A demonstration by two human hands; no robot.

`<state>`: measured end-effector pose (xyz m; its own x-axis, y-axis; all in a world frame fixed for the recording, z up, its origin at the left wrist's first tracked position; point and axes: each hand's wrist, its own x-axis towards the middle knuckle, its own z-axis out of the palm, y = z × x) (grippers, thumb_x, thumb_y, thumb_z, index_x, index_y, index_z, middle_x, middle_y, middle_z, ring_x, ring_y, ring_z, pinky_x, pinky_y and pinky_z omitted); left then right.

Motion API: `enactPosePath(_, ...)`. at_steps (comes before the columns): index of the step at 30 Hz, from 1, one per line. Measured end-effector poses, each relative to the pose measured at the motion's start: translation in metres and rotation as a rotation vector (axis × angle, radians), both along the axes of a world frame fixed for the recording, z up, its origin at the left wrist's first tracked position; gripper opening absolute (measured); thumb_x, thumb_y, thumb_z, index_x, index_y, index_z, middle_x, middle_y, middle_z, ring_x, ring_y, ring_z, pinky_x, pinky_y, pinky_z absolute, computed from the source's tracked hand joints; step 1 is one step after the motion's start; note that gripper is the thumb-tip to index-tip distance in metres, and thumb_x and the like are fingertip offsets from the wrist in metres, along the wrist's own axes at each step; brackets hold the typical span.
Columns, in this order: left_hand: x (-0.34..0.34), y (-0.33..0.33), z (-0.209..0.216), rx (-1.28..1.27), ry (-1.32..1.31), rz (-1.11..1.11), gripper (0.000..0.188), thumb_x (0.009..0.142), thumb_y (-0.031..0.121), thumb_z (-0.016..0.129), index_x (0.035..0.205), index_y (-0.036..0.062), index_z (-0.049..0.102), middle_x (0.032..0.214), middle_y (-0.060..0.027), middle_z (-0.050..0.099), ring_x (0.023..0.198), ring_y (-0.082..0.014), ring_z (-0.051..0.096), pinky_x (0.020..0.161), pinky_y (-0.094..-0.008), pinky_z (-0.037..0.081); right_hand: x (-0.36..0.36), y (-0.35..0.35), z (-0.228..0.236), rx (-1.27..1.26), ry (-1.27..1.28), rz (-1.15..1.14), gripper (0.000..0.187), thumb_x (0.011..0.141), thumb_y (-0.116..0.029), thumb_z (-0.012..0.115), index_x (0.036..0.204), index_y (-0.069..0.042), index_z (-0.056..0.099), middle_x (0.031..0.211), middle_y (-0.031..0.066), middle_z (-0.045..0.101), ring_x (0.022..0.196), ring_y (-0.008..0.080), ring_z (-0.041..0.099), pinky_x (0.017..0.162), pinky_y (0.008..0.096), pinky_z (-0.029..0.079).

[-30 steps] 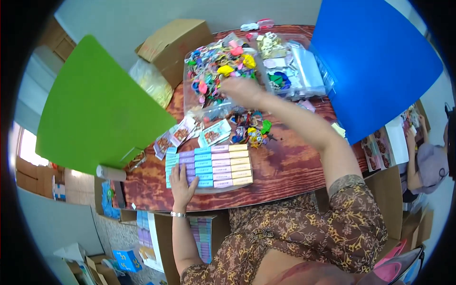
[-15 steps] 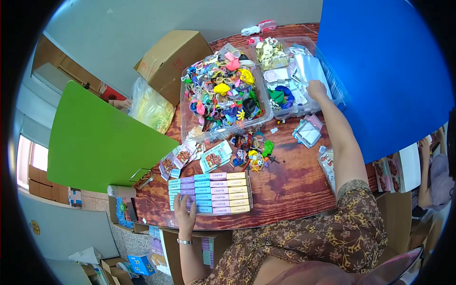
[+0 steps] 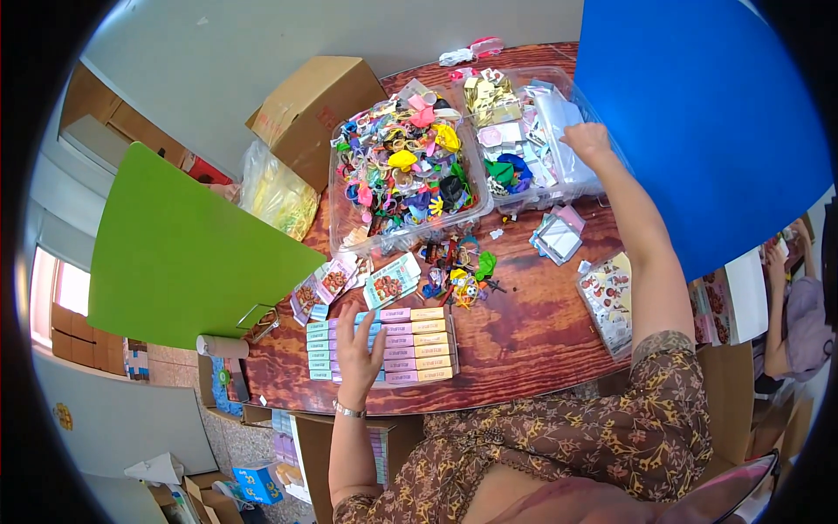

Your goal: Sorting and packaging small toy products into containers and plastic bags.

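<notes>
My left hand (image 3: 356, 351) is over small pastel boxes (image 3: 429, 350) set in tight rows near the table's front edge, its fingers spread and no object in them. Farther off on the right, my right hand (image 3: 588, 143) reaches into a clear plastic tub (image 3: 530, 203). Its fingers are curled at the edge of a white sheet (image 3: 559, 131); whatever they hold is hidden. Small cards and gold packets (image 3: 491, 98) lie in that tub too. A second clear tub (image 3: 410, 236) beside it is heaped with small colourful toys (image 3: 403, 162).
Loose toys (image 3: 467, 279) and stacked printed cards (image 3: 391, 281) lie before the tubs. A printed bag (image 3: 608, 301) is by my right forearm. A green panel (image 3: 192, 262) and a blue panel (image 3: 707, 131) flank the table. A cardboard box (image 3: 310, 109) stands behind.
My left hand has moved right across the boxes, its fingers spreading. My right hand has shifted slightly farther away, along the white sheet in the tub.
</notes>
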<state>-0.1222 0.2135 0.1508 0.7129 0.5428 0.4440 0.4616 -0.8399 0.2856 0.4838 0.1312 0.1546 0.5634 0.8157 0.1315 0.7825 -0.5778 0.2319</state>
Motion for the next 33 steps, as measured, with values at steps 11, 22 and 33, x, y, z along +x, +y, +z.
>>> enactPosePath(11, 0.110, -0.038, 0.011, -0.223, -0.165, -0.354, 0.040, 0.085, 0.013, 0.075, 0.123, 0.0059, 0.065, 0.135, -0.0180, 0.055, 0.131, -0.0401, 0.048, 0.108, -0.0481, 0.041, -0.047, 0.004, 0.037, 0.206, 0.148, -0.068, 0.067, 0.084, -0.063, 0.064, 0.124, -0.009, 0.061, 0.111, 0.0164, 0.072, 0.105, 0.0356, 0.069, 0.086, 0.0491, 0.055)
enactPosePath(22, 0.117, -0.067, -0.002, -0.359, -0.158, -0.475, 0.036, 0.087, 0.014, 0.074, 0.120, 0.0046, 0.067, 0.130, -0.0163, 0.060, 0.123, -0.0361, 0.056, 0.103, -0.0438, 0.047, -0.022, -0.006, -0.007, 0.303, 0.214, -0.092, 0.020, 0.095, -0.025, 0.055, 0.099, -0.007, 0.065, 0.101, 0.0205, 0.071, 0.094, 0.0388, 0.069, 0.078, 0.0503, 0.053)
enactPosePath(33, 0.217, -0.055, -0.005, -0.945, -0.461, -0.362, 0.061, 0.089, 0.017, 0.073, 0.141, 0.0011, 0.046, 0.137, -0.0213, 0.053, 0.123, -0.0307, 0.056, 0.099, -0.0412, 0.049, -0.111, -0.081, 0.201, 1.013, 1.257, 0.489, 0.024, 0.106, -0.033, 0.049, 0.103, -0.011, 0.058, 0.084, -0.0032, 0.056, 0.095, 0.0101, 0.065, 0.079, 0.0300, 0.053)
